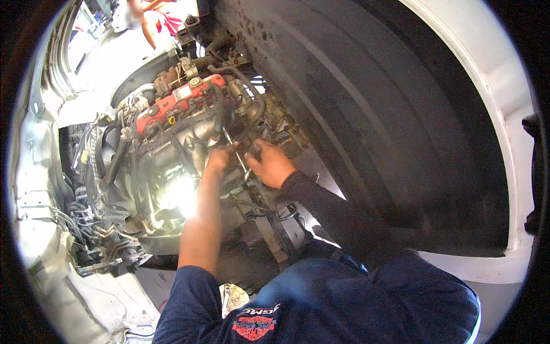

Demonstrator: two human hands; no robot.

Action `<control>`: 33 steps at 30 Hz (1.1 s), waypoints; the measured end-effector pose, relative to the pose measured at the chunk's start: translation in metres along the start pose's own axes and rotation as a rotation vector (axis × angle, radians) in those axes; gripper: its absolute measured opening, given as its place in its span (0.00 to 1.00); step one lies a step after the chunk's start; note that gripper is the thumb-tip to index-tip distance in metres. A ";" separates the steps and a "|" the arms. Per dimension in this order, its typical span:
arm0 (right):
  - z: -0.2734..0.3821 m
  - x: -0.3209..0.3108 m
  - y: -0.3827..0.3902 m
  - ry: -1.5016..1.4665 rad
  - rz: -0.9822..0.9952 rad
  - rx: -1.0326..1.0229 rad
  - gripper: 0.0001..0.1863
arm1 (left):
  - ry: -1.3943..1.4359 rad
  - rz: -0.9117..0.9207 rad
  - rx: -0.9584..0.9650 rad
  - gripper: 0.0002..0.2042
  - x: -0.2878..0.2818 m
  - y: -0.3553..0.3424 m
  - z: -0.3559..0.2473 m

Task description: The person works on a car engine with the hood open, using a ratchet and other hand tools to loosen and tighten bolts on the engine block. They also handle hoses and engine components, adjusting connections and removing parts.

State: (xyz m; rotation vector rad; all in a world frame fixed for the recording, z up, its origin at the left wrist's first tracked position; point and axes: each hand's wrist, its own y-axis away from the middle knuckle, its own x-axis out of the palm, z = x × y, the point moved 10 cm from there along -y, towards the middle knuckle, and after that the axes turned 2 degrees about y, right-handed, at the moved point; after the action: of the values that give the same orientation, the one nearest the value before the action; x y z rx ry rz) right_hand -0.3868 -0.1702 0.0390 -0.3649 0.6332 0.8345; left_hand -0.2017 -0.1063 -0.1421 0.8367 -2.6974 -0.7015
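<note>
1. A shiny metal tool (242, 161) slants beside the right edge of the engine (165, 153), its lower end toward the person.
2. The left hand (220, 158) is just left of the tool, fingers bent in toward it; whether they grip it, I cannot tell.
3. The right hand (271, 164) is just right of the tool, thumb and fingers curled; a dark shape lies at the fingertips, and I cannot tell whether it is held.
4. A bright patch of light (179, 196) glares beside the left forearm (201, 235), washing out part of the engine's near side.
5. Across the engine's far part runs a red cover (163, 109) with a round cap (196, 81) on top; a yellow ring (171, 120) sits near its near edge.
6. Along the engine's left edge, a thick black hose (116, 163) curves down toward loose wires (77, 213).
7. A large dark panel (372, 109) rises beyond the engine's right edge.
8. Near the far left corner, another person (150, 26) is partly visible.
</note>
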 end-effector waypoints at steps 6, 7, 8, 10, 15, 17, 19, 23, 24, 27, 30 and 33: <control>0.027 0.013 0.000 0.050 0.006 -0.174 0.25 | -0.036 -0.017 0.002 0.12 -0.005 0.007 -0.007; 0.031 0.011 0.000 0.074 -0.016 -0.204 0.25 | -0.098 -0.043 0.026 0.12 -0.006 0.006 -0.008; 0.033 0.012 -0.001 0.080 0.008 -0.213 0.26 | -0.163 -0.098 0.064 0.12 -0.009 0.006 -0.010; 0.034 0.008 -0.004 0.086 -0.002 -0.204 0.26 | -0.177 -0.095 0.034 0.14 -0.009 0.002 -0.003; 0.035 0.011 -0.006 0.115 0.093 -0.134 0.28 | 0.034 0.057 -0.049 0.14 -0.014 -0.006 0.014; 0.044 0.009 -0.007 0.142 0.044 -0.186 0.26 | 0.113 0.049 -0.047 0.10 -0.016 -0.007 0.015; 0.049 0.015 -0.010 0.176 0.058 -0.197 0.26 | 0.074 0.028 0.057 0.12 -0.016 -0.005 0.004; 0.055 0.026 -0.010 0.201 0.128 -0.189 0.25 | 0.119 -0.091 -0.035 0.13 -0.022 0.004 0.012; 0.057 0.027 -0.008 0.211 0.127 -0.192 0.25 | 0.157 -0.059 -0.073 0.14 -0.021 0.004 0.017; 0.059 0.028 -0.005 0.222 0.147 -0.160 0.23 | 0.180 0.072 -0.096 0.17 -0.023 -0.009 0.029; 0.062 0.025 -0.007 0.240 0.130 -0.177 0.22 | 0.079 0.008 -0.023 0.18 -0.046 -0.039 0.043; 0.060 0.025 -0.009 0.218 0.140 -0.174 0.22 | -0.065 0.058 0.125 0.18 -0.052 -0.057 0.047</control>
State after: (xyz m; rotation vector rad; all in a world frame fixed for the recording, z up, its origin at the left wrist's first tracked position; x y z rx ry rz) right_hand -0.3447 -0.1293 0.0691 -0.5799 0.7977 0.9955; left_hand -0.1494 -0.0995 -0.2156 0.7727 -2.8367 -0.5615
